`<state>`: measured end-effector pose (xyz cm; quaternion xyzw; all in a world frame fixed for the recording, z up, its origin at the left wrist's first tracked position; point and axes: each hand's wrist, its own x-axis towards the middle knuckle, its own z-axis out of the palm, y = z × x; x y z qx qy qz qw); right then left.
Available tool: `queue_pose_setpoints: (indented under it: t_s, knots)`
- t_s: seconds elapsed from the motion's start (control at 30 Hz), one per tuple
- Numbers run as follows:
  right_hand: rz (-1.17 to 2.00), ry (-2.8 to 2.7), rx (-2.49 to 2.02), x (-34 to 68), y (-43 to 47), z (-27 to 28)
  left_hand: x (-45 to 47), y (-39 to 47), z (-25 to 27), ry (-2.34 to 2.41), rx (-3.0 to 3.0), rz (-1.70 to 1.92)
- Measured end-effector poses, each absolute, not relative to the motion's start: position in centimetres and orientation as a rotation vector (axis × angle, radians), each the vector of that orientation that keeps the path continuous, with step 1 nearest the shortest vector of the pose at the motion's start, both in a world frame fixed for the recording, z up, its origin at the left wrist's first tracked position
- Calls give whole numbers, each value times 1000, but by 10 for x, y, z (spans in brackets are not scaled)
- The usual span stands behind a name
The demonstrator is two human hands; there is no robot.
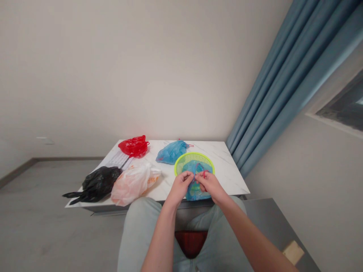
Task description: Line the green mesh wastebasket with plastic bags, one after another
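A translucent blue plastic bag hangs over the near side of a yellow-green mesh basket, partly covering it. My left hand is closed, with thumb and forefinger pinching the gathered top of the bag. Close beside it, my right hand is closed on the same gathered part, fingertips nearly meeting the left ones. Something thin and red, like a cord, shows at the right fingers. The bag's contents cannot be made out clearly.
Another blue bag with a red cord lies behind the basket. At left are a red bag, a black bag, a whitish-pink bag and a paper sheet. The white table stands against the wall, near a blue curtain.
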<state>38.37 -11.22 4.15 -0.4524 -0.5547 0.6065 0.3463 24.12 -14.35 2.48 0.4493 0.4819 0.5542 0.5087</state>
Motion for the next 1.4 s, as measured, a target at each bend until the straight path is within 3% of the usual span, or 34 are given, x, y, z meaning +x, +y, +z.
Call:
queue_pose_setpoints:
  t_s: [0.27,0.47,0.57,0.83,0.97,1.23,1.4]
  knots:
    - [1581,-1301,-1117,386,-113,39,241,-138,12,1307,1136,1339]
    - [1696,-1211,-983,387,-117,44,242,-144,17,1737,1336,1591]
    - [1652,-1191,-1006,386,-117,47,245,-154,35,1670,1587,1712]
    - [1663,-1202,-898,391,-117,61,254,-162,49,1445,1757,1231]
    - [1619,-1112,-879,413,-107,69,244,-158,40,1402,1564,1289]
    - [1313,-943,-1034,466,-76,65,209,-144,23,978,611,2061]
    - [1446,-918,-955,473,-77,57,203,-148,30,616,477,2001]
